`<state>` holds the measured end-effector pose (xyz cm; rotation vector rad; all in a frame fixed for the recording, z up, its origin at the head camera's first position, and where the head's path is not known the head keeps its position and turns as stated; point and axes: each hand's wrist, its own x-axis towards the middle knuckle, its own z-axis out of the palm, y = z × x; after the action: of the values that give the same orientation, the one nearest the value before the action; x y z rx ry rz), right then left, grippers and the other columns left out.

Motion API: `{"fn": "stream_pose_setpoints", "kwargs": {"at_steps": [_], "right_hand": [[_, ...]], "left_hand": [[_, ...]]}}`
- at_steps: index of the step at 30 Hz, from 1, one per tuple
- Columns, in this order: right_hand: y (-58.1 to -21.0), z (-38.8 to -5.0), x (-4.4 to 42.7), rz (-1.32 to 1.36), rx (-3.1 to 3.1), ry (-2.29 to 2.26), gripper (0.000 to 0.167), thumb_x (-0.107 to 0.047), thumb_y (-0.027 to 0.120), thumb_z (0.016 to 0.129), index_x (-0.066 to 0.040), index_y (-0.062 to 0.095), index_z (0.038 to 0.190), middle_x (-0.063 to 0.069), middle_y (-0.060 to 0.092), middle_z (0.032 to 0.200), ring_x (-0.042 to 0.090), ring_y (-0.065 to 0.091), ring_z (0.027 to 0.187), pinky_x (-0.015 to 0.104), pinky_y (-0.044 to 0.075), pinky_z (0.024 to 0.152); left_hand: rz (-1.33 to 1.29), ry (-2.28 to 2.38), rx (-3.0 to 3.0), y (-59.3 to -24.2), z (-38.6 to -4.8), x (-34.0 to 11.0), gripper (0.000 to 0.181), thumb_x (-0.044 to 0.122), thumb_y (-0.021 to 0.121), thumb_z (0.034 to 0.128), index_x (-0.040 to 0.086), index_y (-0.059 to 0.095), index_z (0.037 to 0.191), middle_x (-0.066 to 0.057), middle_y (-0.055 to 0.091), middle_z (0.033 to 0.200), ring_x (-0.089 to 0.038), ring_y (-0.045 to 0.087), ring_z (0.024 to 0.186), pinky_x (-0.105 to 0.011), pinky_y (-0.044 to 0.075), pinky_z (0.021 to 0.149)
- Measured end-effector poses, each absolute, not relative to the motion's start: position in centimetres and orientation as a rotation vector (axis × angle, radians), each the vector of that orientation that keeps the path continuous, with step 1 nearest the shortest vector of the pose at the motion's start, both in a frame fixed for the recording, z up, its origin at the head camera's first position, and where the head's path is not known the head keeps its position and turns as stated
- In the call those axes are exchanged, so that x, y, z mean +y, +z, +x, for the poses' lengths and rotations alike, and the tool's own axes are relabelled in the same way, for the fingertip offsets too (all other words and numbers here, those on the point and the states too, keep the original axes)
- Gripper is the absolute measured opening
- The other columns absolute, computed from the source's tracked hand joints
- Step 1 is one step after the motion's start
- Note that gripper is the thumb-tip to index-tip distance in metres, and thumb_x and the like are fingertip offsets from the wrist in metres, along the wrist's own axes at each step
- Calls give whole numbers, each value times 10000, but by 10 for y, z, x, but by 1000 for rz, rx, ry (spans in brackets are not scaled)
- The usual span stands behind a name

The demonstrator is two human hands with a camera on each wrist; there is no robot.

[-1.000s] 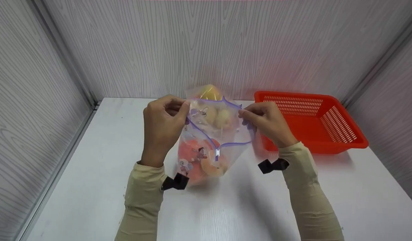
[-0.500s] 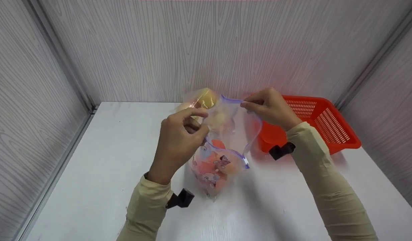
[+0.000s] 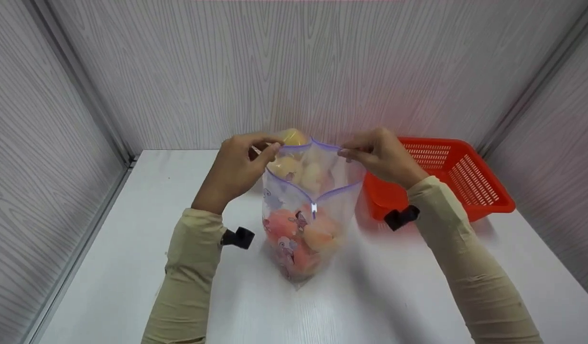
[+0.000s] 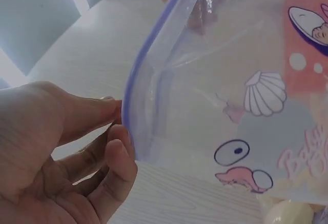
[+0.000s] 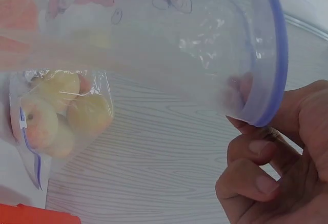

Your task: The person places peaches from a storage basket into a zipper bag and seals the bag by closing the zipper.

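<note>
A clear zip bag (image 3: 287,246) with a purple zip and cartoon prints hangs upright, its mouth spread apart. Peach-like red and orange fruits (image 3: 320,234) lie in its lower part. My left hand (image 3: 239,165) pinches the left end of the rim between thumb and fingers; the left wrist view shows this purple edge (image 4: 134,75) at the fingertips. The opposite end of the rim is pinched by my right hand (image 3: 377,155). A white slider (image 3: 314,208) sits at the front of the zip. Whether the bag's bottom touches the table is unclear.
Behind the held bag lies another zip bag (image 5: 69,114) with several yellowish fruits, partly hidden in the head view. A red plastic basket (image 3: 506,205) stands on the white table (image 3: 179,191) at right. Wood-grain panels (image 3: 294,62) enclose the back and sides.
My left hand went right and down, then back left and up, while my right hand rose slightly. The bag swung with them, and its mouth now faces more squarely forward.
</note>
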<state>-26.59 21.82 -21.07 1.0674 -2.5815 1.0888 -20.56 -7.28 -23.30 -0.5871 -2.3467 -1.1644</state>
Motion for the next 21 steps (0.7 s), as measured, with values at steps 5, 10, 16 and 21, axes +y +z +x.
{"fn": "stream_pose_setpoints", "kwargs": {"at_steps": [5, 10, 16, 21], "right_hand": [[-215, -265, 220, 1091, -2588, 1117, 222, -80, 701, 957, -61, 762, 1170, 108, 757, 1050, 305, 710, 806, 350, 621, 770], [-218, -265, 222, 1073, -2581, 1116, 209, -76, 711, 949, -56, 770, 1150, 100, 759, 1017, 273, 683, 765, 295, 613, 716], [-224, -260, 219, 999, -2611, 990, 153, -93, 742, 931, -75, 805, 1070, 86, 692, 851, 228, 527, 687, 227, 473, 574], [-228, -241, 214, 867, -2576, 840, 209, -145, 772, 914, -84, 791, 1114, 60, 621, 921, 219, 485, 783, 312, 445, 628]], "left_hand": [[-530, -945, -2548, -226, -218, -68, 313, 337, 730, 948, 130, 754, 1183, -70, 698, 1065, -237, 624, 932, -403, 533, 801], [-547, -755, -2667, -218, -227, -54, 279, 365, 775, 905, 152, 796, 1084, -53, 697, 1050, -239, 617, 1001, -425, 528, 841], [-497, -692, -2681, -219, -232, -45, 204, 310, 738, 942, 136, 819, 1009, -15, 751, 987, -224, 659, 963, -440, 542, 821], [-439, -722, -2637, -223, -233, -41, 182, 296, 740, 937, 142, 827, 980, -4, 749, 946, -225, 666, 935, -442, 545, 802]]}}
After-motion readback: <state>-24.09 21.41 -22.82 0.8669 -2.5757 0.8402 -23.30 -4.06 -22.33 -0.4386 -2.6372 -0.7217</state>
